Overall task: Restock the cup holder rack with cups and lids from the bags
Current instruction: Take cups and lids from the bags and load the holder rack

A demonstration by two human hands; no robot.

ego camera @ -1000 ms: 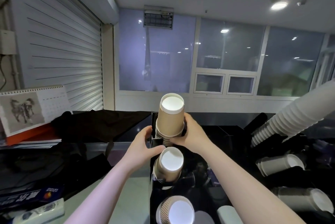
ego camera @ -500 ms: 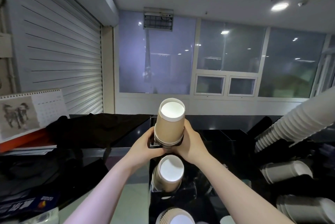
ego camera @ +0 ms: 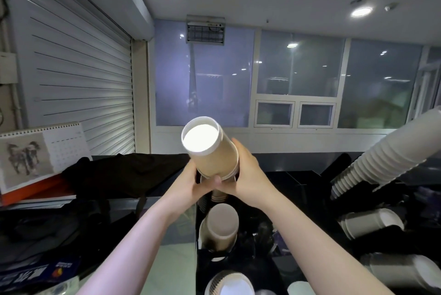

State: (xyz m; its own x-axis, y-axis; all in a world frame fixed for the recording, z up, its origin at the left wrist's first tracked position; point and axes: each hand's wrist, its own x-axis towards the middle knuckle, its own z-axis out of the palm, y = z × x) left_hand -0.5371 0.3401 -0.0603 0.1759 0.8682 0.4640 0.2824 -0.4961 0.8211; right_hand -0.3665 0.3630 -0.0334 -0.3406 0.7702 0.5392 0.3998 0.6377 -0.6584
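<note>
Here, in the head view, little writing can be read: a dark blue printed card [ego camera: 35,275] at the lower left carries large pale characters and a small orange emblem, too blurred to make out, and a white spiral-bound desk calendar [ego camera: 40,153] with an ink drawing of horses shows a date grid too small to read.

A stack of brown paper cups with white rims [ego camera: 210,149] is held above the top slot of the black cup holder rack [ego camera: 248,247], bottom end upward and tilted to the left, its white base facing the camera. The left hand [ego camera: 188,187] grips the lower end of the stack from the left, thumb curled across the front. The right hand [ego camera: 248,175] wraps the same end from the right, fingers curled behind it. A few more brown rims show just under the hands, at the slot's mouth.

Lower in the rack's left column sits a second brown cup stack [ego camera: 220,225], base outward, and below it a ribbed grey paper cup stack [ego camera: 229,282]. To the right, a long tilted column of white plastic lids [ego camera: 381,156] leans up and rightward, with grey paper cups lying on their sides [ego camera: 370,223] beneath it. A black cloth [ego camera: 124,173] lies on the counter beside the calendar.
</note>
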